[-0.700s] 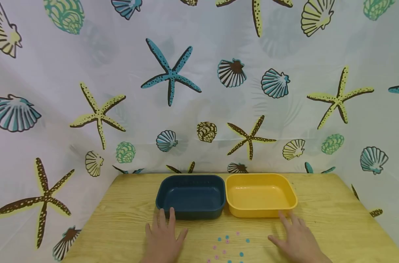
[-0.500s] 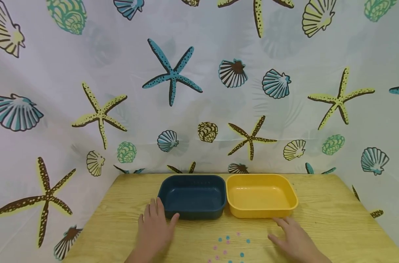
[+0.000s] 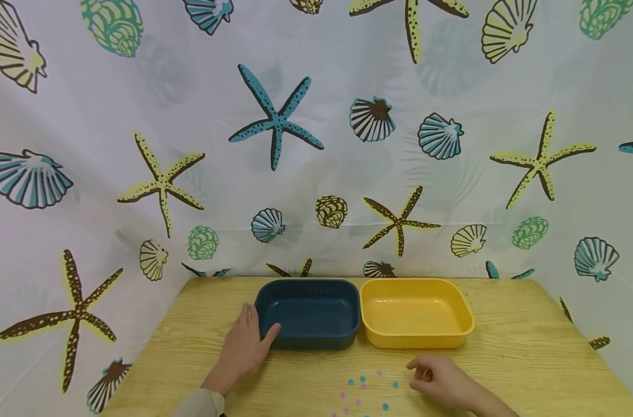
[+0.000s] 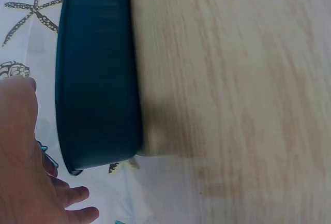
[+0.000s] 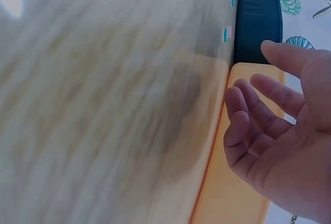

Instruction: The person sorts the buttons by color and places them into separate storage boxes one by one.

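Note:
A dark blue rectangular container point(image 3: 313, 343) stands on the table. My left hand point(image 3: 243, 344) is at its left front corner, fingers along the left side and thumb near the front wall. The left wrist view shows this hand point(image 4: 26, 177) beside the container's wall point(image 4: 98, 74), fingers spread. In front of the yellow container point(image 3: 420, 341), my right hand point(image 3: 438, 379) hovers with loosely bent fingers and nothing in them; the right wrist view shows the palm point(image 5: 289, 141) bare. Several small round discs, blue point(image 3: 385, 406) and pink point(image 3: 358, 402), lie scattered between the hands.
Both containers stand side by side near the back of the wooden table point(image 3: 524, 347), and no items show inside them. Behind and at both sides hangs a white cloth point(image 3: 316, 174) printed with starfish and shells.
My left hand has moved left and away from me to the blue container's left corner. The right hand has drawn back from the yellow container, its fingers bending inward.

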The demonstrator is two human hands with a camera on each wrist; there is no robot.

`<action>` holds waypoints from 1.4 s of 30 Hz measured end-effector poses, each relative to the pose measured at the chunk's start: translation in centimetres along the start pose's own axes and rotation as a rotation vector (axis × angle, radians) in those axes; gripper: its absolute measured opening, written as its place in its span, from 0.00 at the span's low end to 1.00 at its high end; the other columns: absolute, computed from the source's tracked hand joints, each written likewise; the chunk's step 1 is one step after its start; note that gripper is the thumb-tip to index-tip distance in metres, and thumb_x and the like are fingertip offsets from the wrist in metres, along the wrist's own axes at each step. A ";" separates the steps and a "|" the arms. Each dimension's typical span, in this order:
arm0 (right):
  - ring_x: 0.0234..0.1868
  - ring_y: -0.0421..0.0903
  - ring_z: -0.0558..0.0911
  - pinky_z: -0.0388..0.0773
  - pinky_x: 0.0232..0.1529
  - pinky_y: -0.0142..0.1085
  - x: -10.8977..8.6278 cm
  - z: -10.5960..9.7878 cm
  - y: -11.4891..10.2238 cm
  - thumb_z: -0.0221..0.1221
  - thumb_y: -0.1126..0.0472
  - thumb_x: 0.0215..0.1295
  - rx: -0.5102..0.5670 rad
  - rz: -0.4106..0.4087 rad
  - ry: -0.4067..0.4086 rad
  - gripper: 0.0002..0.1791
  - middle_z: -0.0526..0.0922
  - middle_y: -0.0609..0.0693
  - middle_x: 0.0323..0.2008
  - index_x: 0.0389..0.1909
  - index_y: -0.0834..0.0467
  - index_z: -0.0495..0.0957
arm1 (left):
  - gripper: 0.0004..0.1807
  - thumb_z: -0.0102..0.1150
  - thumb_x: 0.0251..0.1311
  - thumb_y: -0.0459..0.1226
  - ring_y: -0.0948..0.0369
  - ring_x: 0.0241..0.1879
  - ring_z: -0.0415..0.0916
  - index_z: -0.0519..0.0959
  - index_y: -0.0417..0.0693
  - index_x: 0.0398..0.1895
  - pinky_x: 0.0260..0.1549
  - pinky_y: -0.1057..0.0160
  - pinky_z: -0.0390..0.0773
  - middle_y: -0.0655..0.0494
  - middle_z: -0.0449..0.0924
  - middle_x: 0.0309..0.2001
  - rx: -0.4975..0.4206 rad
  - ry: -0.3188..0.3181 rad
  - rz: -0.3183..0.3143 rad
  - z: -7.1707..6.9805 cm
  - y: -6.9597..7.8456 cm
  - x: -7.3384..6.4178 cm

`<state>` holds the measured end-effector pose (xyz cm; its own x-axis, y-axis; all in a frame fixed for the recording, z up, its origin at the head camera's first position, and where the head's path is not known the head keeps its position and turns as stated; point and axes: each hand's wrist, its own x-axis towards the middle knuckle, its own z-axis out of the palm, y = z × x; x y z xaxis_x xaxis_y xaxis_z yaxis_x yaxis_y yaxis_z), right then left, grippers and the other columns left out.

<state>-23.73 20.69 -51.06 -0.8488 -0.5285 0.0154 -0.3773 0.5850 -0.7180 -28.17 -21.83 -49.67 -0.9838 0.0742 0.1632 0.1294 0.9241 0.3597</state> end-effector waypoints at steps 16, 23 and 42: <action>0.30 0.37 0.73 0.71 0.31 0.32 3.6 1.9 -0.6 0.63 0.58 0.61 0.030 -0.006 -0.032 0.13 0.76 0.42 0.30 0.43 0.61 0.80 | 0.52 0.39 0.66 0.62 0.33 0.64 0.52 0.38 0.25 0.70 0.57 0.40 0.60 0.28 0.37 0.71 -0.096 -0.094 -0.062 1.8 -0.7 0.6; 0.30 0.38 0.72 0.71 0.32 0.31 4.7 2.2 -1.1 0.65 0.61 0.58 0.044 -0.027 -0.051 0.12 0.77 0.43 0.30 0.42 0.61 0.80 | 0.53 0.38 0.65 0.63 0.34 0.65 0.51 0.37 0.25 0.71 0.56 0.40 0.61 0.29 0.35 0.71 -0.106 -0.103 -0.068 1.9 -0.7 0.7; 0.28 0.35 0.75 0.73 0.31 0.31 5.7 2.8 -1.4 0.66 0.64 0.56 0.034 -0.044 -0.066 0.02 0.82 0.41 0.26 0.30 0.59 0.85 | 0.55 0.37 0.65 0.65 0.35 0.65 0.51 0.37 0.25 0.71 0.56 0.40 0.61 0.29 0.34 0.71 -0.111 -0.135 -0.091 1.2 -0.3 0.6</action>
<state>-27.06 15.17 -51.93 -0.8049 -0.5934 0.0026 -0.4002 0.5395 -0.7408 -28.96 -21.64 -50.79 -0.9988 0.0492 0.0031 0.0449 0.8829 0.4675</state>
